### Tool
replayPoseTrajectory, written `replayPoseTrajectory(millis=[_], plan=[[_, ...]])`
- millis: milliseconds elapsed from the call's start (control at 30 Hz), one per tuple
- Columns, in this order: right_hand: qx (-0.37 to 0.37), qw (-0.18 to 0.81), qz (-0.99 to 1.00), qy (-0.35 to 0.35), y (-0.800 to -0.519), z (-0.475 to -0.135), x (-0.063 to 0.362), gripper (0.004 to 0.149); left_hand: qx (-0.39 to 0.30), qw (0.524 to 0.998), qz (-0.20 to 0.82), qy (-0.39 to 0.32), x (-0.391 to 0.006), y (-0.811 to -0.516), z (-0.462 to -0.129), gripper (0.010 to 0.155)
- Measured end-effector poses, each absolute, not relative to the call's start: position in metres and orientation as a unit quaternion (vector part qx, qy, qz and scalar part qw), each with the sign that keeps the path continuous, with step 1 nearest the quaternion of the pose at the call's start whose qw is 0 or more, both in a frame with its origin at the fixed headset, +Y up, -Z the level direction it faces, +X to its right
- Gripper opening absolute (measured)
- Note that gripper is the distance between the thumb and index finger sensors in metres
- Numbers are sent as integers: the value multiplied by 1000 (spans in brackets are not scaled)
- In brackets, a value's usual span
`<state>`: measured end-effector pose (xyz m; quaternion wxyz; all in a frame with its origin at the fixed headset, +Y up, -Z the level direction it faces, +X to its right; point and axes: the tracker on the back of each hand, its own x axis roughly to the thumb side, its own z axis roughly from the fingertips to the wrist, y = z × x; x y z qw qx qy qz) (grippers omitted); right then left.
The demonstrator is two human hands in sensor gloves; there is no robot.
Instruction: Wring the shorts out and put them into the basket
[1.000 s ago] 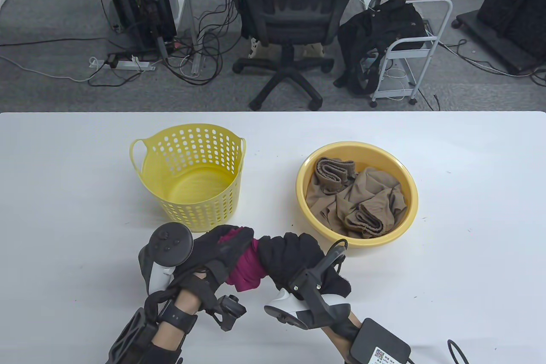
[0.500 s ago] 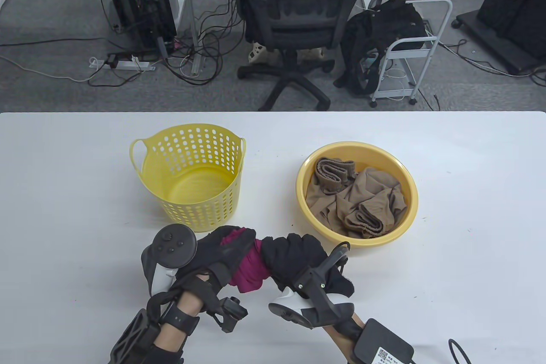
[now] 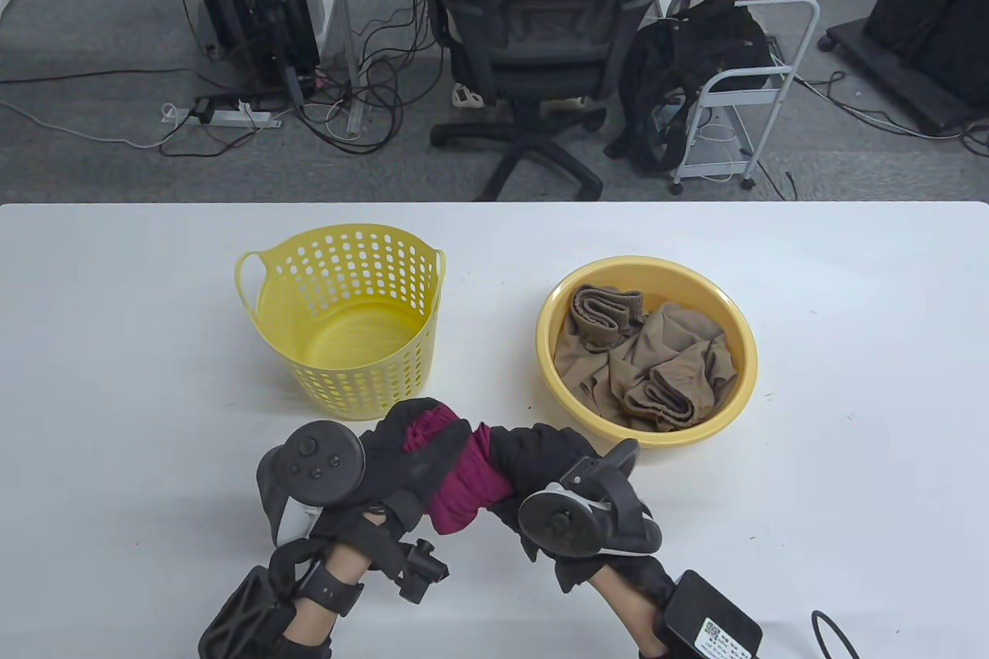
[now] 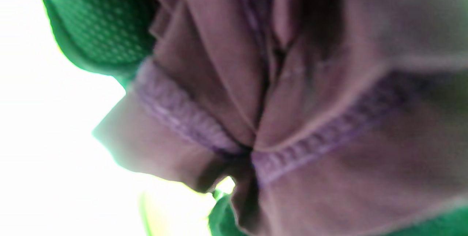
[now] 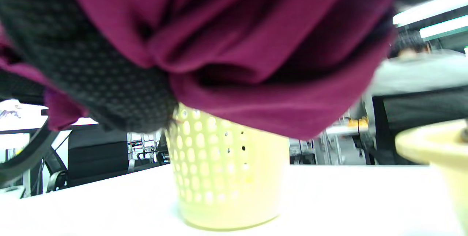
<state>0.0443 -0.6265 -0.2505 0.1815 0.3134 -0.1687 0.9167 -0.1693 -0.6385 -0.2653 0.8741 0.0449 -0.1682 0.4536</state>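
Magenta shorts [image 3: 467, 485] are bunched into a twisted roll above the table's front edge. My left hand [image 3: 409, 450] grips one end and my right hand [image 3: 533, 462] grips the other, fingers curled round the cloth. The left wrist view is filled by the folded fabric and a stitched hem [image 4: 204, 126]. In the right wrist view the shorts [image 5: 234, 46] hang over the top, with the yellow basket [image 5: 226, 177] behind them. The perforated yellow basket [image 3: 348, 381] stands empty just beyond my left hand.
A yellow basin [image 3: 738, 373] at the right holds several brown garments [image 3: 649, 365]. Beyond the table's far edge are an office chair [image 3: 533, 41], cables and a white cart [image 3: 734, 110].
My right hand has rolled over so its tracker now faces up, twisting the shorts tighter. The left hand shifted slightly right. The chair behind has turned a little.
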Motion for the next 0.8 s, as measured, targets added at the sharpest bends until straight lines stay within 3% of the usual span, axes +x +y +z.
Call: replayPoseTrajectory(millis=[467, 800], plan=[[274, 442, 852, 60, -647, -278, 59, 70, 129, 829, 459, -293, -172, -617, -253, 65], [291, 543, 752, 233, -669, -288, 54, 69, 127, 797, 467, -361, -170, -607, -248, 62]])
